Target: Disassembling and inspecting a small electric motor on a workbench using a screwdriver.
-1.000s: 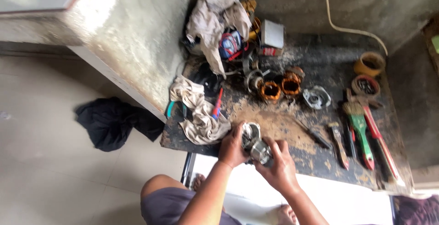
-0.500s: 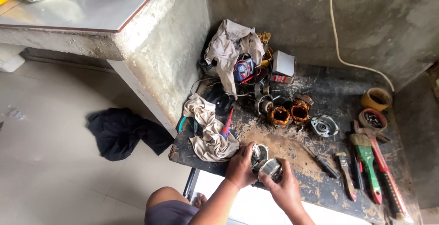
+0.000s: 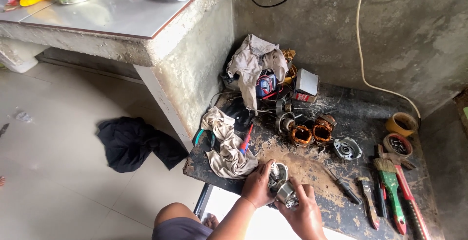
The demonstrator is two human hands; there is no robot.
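Two surfaces fill most of the view; a tiled concrete counter [image 3: 122, 20] stands at upper left, and a low dark bench [image 3: 312, 171], stained and dusty, sits against the grey wall below it; on the pale floor beside the bench lies a black cloth [image 3: 134, 142].

On the bench, a crumpled grey rag [image 3: 251, 64] is heaped over wires at the back, and a beige rag [image 3: 226, 147] lies at the front left, just beside the left hand; a red-handled screwdriver [image 3: 245, 142] rests on that rag; two copper-wound stators [image 3: 311, 134] sit side by side near the middle, with a round metal end cap [image 3: 347, 148] just to their right; further right lie a green-handled brush [image 3: 390, 186], a smaller brush [image 3: 368, 201] and a yellow tape roll [image 3: 402, 123].

At the front edge both hands meet; the left hand [image 3: 257, 187] is curled around the left side of a small silver motor housing [image 3: 282, 184], fingers wrapped on its rim; the right hand [image 3: 307, 213] grips the same piece from below and the right, thumb over its top; the housing sits between the two hands, close above the bench's near edge; whether it touches the bench I cannot tell.
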